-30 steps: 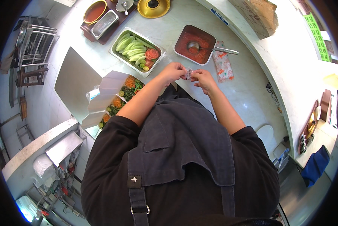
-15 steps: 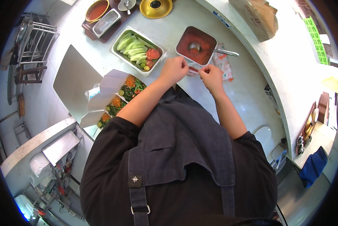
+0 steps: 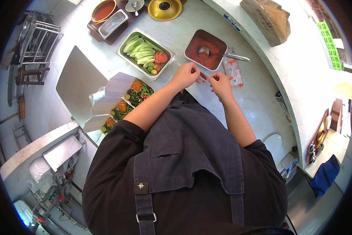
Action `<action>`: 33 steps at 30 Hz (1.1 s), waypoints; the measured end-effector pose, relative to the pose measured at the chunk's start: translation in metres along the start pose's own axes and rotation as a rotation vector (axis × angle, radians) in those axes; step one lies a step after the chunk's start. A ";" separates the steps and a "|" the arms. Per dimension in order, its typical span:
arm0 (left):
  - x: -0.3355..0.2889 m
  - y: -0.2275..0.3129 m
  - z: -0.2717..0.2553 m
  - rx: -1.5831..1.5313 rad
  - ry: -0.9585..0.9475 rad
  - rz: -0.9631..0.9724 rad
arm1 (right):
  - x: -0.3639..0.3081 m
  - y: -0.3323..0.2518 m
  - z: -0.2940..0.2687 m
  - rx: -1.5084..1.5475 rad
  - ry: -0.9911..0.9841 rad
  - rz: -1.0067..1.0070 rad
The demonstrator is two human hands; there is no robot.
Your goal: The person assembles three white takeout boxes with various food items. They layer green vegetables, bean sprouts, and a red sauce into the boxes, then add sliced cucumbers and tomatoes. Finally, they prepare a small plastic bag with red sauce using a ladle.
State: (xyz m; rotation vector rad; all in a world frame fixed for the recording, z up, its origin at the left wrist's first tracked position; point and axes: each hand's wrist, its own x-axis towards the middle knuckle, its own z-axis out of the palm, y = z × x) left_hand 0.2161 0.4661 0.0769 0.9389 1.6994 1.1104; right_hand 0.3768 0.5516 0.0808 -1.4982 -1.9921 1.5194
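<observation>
A small clear plastic bag (image 3: 202, 77) with a little red sauce in it is stretched between my two hands. My left hand (image 3: 185, 76) pinches its left side, and my right hand (image 3: 220, 86) pinches its right side. The fingertips partly hide the bag. Just beyond my hands stands a square metal container (image 3: 186, 50) of chunky red sauce. A ladle (image 3: 237, 58) rests in the sauce, its handle lying over the right rim. Right of that container, a white and red plastic packet (image 3: 234, 73) lies on the counter.
Left of my hands is a metal tray (image 3: 123, 55) of sliced cucumber, tomato and limes. Open white boxes (image 3: 117, 87) of vegetables stand by my left forearm. Farther back are a gold lid (image 3: 165, 16) and a brown tray (image 3: 94, 30) with bowls. A raised ledge (image 3: 258, 58) curves along the right.
The bag's opening looks narrower between my fingers than before, and my fingertips are a little closer together. The whole view has shifted slightly.
</observation>
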 end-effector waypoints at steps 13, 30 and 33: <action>0.004 -0.022 -0.006 -0.380 -0.125 -0.148 | 0.008 -0.005 -0.009 -0.163 0.115 -0.146; 0.011 -0.042 0.004 -1.094 -0.282 -0.592 | 0.012 0.026 0.011 1.274 -0.281 0.387; 0.017 -0.047 0.004 -0.967 -0.301 -0.592 | 0.019 0.044 0.014 1.211 -0.380 0.439</action>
